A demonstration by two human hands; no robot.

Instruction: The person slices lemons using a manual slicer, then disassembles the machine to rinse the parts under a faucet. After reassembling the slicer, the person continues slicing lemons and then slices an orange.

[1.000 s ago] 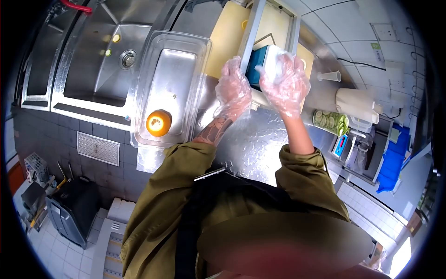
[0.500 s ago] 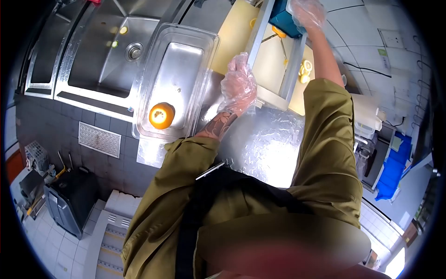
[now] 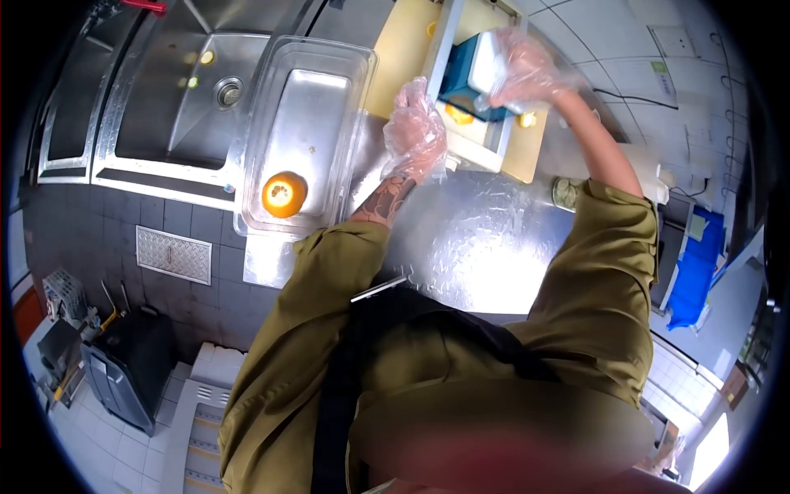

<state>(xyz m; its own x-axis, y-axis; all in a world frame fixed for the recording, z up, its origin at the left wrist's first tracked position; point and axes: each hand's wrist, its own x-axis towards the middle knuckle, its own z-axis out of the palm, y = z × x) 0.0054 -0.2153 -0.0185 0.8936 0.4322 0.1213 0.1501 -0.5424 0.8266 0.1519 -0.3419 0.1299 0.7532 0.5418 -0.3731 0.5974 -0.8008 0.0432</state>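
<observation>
This is a big work kitchen, like in a restaurant. It has a deep steel sink, a shiny metal worktop, a yellow cutting board, white wall tiles, and the person wears thin plastic gloves.

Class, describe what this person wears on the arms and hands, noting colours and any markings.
The left hand and right hand wear thin, clear, crinkly disposable gloves. The sleeves are loose olive-green fabric, ending short of the wrists. A dark tattoo marks the left forearm.
</observation>
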